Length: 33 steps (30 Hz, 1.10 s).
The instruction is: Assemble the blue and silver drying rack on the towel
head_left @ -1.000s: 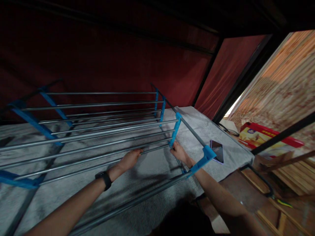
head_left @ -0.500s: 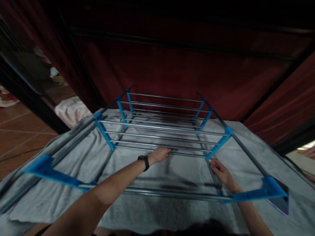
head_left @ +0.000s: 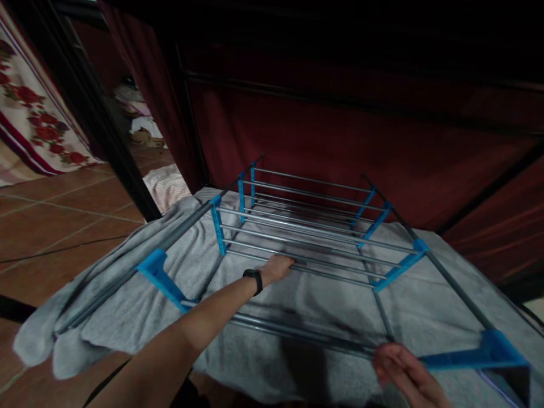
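Observation:
A rack (head_left: pixel 306 226) of grey metal tubes with blue plastic brackets lies on a grey blanket, stretching away from me. My left hand (head_left: pixel 277 268), with a black watch on its wrist, has its fingers closed around a thin crossbar in the middle of the rack. At the right end of the near crossbar, beside the large blue bracket (head_left: pixel 476 354), is my right hand (head_left: pixel 403 368). Its fingers are curled against the bar and slightly blurred; the palm side is hidden.
The grey blanket (head_left: pixel 127 317) hangs over the near left edge. Dark red curtains (head_left: pixel 297 130) with black frame bars stand behind the rack. At left are a tiled floor (head_left: pixel 85 198) with a black cable, a striped cloth (head_left: pixel 168 187) and a floral cloth (head_left: pixel 46 124).
My right hand has come back from the lower side rail to the right end of the near crossbar. My left hand stays on its crossbar. The view has swung left.

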### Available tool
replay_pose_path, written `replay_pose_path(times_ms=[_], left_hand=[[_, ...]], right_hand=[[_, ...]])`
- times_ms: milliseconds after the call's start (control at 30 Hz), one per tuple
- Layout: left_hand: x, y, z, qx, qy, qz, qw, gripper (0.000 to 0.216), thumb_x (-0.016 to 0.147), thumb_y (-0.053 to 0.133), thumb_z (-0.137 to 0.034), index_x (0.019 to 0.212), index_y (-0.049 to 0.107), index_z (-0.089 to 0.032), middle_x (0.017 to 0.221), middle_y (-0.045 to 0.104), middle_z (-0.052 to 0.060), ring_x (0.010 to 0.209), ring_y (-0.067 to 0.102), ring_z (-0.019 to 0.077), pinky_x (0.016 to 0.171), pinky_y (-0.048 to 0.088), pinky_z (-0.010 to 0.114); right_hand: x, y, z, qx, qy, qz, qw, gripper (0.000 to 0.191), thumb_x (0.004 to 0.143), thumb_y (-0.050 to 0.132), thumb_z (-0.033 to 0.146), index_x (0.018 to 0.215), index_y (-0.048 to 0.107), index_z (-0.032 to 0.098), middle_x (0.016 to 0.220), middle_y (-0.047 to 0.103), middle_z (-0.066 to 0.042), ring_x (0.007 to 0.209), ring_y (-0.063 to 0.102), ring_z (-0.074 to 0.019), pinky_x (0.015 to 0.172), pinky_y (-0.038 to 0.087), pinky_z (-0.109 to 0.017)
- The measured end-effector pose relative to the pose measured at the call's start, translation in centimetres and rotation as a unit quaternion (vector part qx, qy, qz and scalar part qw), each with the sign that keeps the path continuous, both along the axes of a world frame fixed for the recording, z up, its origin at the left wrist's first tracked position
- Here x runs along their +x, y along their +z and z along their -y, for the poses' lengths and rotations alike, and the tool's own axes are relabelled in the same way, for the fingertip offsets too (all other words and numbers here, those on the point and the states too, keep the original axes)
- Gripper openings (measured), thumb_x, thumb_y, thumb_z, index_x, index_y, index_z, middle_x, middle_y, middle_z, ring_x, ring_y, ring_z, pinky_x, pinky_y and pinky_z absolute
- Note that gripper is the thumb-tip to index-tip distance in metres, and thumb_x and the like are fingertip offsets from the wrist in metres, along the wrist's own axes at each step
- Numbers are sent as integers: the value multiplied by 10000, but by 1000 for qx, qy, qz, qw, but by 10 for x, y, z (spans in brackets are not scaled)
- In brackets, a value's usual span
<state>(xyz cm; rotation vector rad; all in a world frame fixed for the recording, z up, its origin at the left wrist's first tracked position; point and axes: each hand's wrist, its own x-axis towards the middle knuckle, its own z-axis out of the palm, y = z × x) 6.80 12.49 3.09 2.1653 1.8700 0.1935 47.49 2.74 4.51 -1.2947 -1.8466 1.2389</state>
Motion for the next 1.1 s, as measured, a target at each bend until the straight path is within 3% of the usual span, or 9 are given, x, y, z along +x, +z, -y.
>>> replay_pose_path(times_ms=[167,367,567,667,833,900,967,1033,1100], left_hand=[[-6,5,6,-20,12,-12,1000,283,941,593,-368,1133,649,-169,1154,673,85,1042,648,206,923,545,437],[-12,17,17,-20,17,-11,1000,378,932,605,-404,1239,596,-182,1253,620,99,1068,629,216,905,557,442],[-1,43,32,-13,23,0,1000,299,924,603,-306,1159,659,-131,1165,679,167,1081,650,272,960,520,479],[7,72,69,-1,32,11,999,345,890,596,-240,1195,680,-102,1234,657,269,1163,625,366,1012,467,503],[-39,131,208,-81,-75,254,961,380,893,585,-497,1254,664,-405,1127,754,5,1010,703,245,875,540,364],[-85,142,261,-34,-8,377,926,286,899,549,-534,1079,740,-421,900,774,-17,801,710,221,721,556,361],[-138,138,291,240,206,439,841,293,917,470,-558,1009,731,-462,705,719,-37,702,668,220,675,540,390],[-186,120,295,363,361,404,758,425,892,463,-582,1276,603,-463,878,749,-26,949,670,284,835,542,472],[-221,91,279,354,404,392,747,582,866,457,-620,1403,486,-399,1031,748,-14,1108,628,307,915,523,487]], right_hand=[[-133,40,-58,178,105,99,973,329,929,462,313,1187,655,243,1226,687,-84,1119,662,-230,995,533,-392],[-211,7,-118,239,187,352,885,470,916,463,155,1379,543,149,1414,581,-157,1319,529,-264,1123,377,-401],[-230,-19,-136,244,212,385,864,281,952,439,144,1146,641,165,1199,687,-137,1141,639,-257,1000,453,-369],[-228,-29,-140,267,215,348,872,295,947,414,104,1126,634,185,1200,683,-128,1136,639,-237,980,466,-358],[-231,-40,-142,275,234,304,882,288,970,407,147,1143,630,208,1163,690,-105,1109,646,-227,961,486,-353],[-231,-42,-142,281,235,309,878,285,976,410,156,1144,633,211,1172,685,-108,1091,652,-231,956,486,-354],[-229,-43,-143,282,241,319,872,283,983,403,161,1137,637,200,1175,680,-119,1073,654,-234,944,486,-352],[-224,-42,-144,281,250,320,870,294,992,380,160,1139,634,180,1171,676,-131,1073,649,-234,941,484,-348],[-220,-41,-146,284,251,314,871,307,996,364,151,1157,625,172,1166,677,-131,1089,642,-231,956,477,-346]])
